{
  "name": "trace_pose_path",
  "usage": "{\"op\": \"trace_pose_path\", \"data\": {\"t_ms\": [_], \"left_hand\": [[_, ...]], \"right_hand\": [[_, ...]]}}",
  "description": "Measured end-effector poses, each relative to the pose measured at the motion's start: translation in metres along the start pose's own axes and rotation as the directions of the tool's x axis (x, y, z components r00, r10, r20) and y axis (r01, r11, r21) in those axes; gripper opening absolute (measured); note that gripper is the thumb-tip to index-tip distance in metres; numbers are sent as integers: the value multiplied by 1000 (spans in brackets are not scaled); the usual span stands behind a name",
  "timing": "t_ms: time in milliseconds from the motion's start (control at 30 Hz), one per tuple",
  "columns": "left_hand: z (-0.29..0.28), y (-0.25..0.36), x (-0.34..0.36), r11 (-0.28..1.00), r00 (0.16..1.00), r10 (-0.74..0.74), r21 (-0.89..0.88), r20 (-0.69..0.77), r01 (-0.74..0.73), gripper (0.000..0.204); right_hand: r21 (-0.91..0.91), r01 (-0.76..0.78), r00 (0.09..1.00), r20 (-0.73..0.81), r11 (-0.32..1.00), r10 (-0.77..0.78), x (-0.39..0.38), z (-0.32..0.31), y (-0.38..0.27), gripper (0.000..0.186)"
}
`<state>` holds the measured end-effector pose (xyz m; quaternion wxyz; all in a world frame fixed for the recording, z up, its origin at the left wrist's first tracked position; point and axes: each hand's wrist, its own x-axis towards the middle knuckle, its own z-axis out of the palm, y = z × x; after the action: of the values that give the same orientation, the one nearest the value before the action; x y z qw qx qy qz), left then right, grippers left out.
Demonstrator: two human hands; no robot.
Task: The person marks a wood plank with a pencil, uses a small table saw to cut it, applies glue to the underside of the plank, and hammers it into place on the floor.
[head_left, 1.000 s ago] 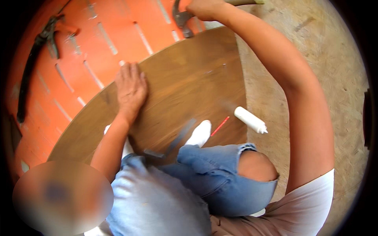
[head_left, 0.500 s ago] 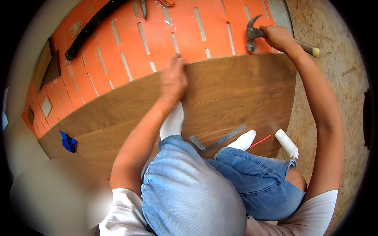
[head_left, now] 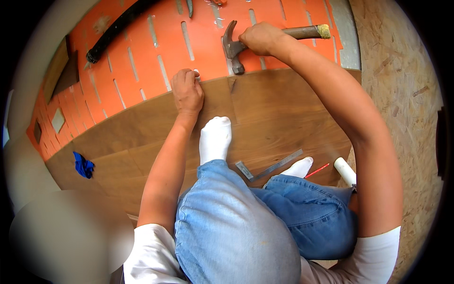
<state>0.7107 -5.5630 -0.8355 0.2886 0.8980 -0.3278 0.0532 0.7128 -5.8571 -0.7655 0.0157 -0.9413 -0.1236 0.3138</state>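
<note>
I have my right hand [head_left: 258, 39] closed round a claw hammer [head_left: 308, 33], whose metal head hangs over the orange slotted underlay [head_left: 135, 28], just beyond the edge of the brown wood planks [head_left: 288, 109]. My left hand [head_left: 187, 91] is closed at that plank edge, its fingertips on a small white piece [head_left: 197, 73] that is too small to name. My white-socked foot [head_left: 215, 138] stands on the planks just below my left hand.
A metal square [head_left: 274, 165], a red pencil [head_left: 317, 170] and a white bottle [head_left: 344, 171] lie right of my foot. A blue cloth [head_left: 83, 164] lies left on the planks. A long black tool [head_left: 113, 31] rests on the underlay. Bare chipboard [head_left: 395, 94] runs along the right.
The view has shifted. Since half a second ago, my right hand has moved left with the hammer toward my left hand, which has settled at the plank edge with fingers curled.
</note>
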Motion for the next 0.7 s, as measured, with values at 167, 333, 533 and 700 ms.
{"op": "trace_pose_path", "data": {"t_ms": [167,333,533,700], "left_hand": [[-5,1,0,1000,999,6,3,36,-6,14],[-5,3,4,1000,999,19,-12,48,-18,13],[-5,0,1,1000,998,14,-5,55,-14,14],[-1,-1,3,1000,998,22,-15,59,-22,14]], "right_hand": [[60,-122,989,-74,991,126,-6,3,-10,18],[58,-108,990,-83,992,113,2,-1,-9,17],[155,-75,985,-144,985,97,0,-3,-32,21],[210,-68,987,-129,975,96,0,-4,-26,19]]}}
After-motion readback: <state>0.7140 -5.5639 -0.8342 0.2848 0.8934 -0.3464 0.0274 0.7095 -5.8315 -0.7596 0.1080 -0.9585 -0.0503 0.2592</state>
